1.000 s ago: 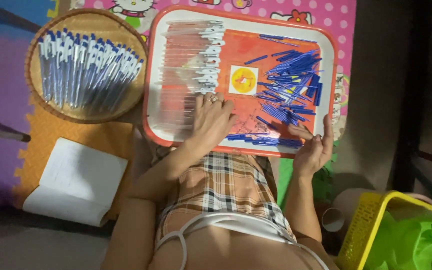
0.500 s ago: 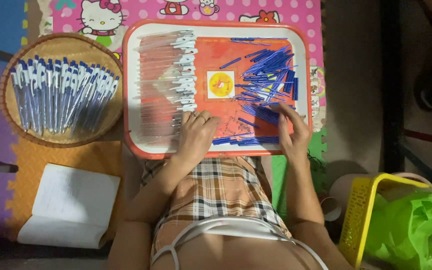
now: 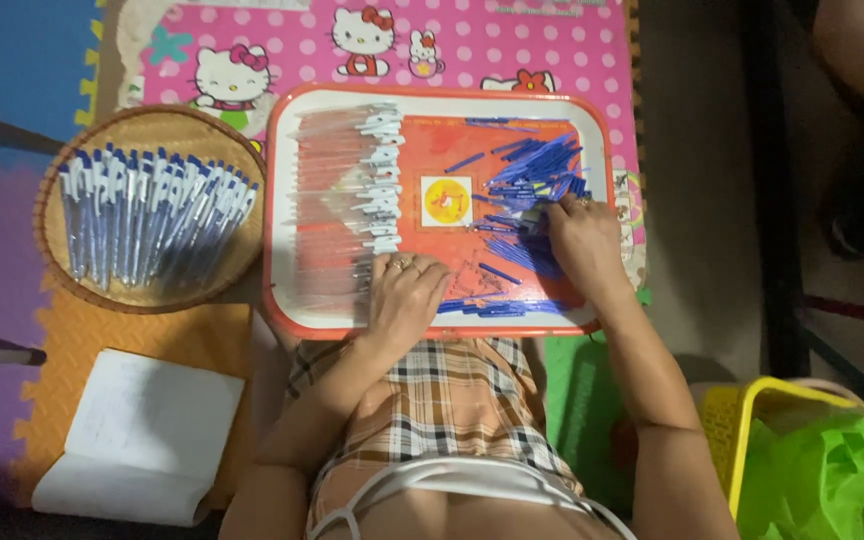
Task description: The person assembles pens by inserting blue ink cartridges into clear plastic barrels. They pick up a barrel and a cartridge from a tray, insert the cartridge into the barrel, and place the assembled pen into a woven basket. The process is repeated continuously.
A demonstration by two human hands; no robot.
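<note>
- Since the earlier frame our right hand (image 3: pixel 580 240) has moved up off the tray's near right edge and into the heap of blue refills (image 3: pixel 532 175); the tray (image 3: pixel 607 140) is now sitting more central in view. Left hand is sitting much where it was.
- Right hand: we are curling the fingers down over the pile, fingertips at a small pale piece among the refills. Looks like a pinch, but what exactly is gripped we cannot tell, the knuckles are hiding it.
- Left hand (image 3: pixel 404 295): we are resting it palm down, fingers loosely spread, on the near end of the clear pen barrels (image 3: pixel 337 200). Not gripping anything visible.
- Barrels are lying in a neat row w/ white tips on the tray's left half; refills are lying loose and crossed on the right half, either side of a yellow sticker (image 3: pixel 446 200).
- Judgement: to pick well, we are better taking one refill from the heap's edge, not the tangle, and keeping the left hand light so the row isn't disturbed.
- Round wicker basket (image 3: pixel 62 180) of finished blue-and-white pens (image 3: pixel 147 220) is sitting just left of the tray; open notebook (image 3: pixel 147 435) lies below it; yellow crate (image 3: pixel 752 420) w/ green bag at lower right.
</note>
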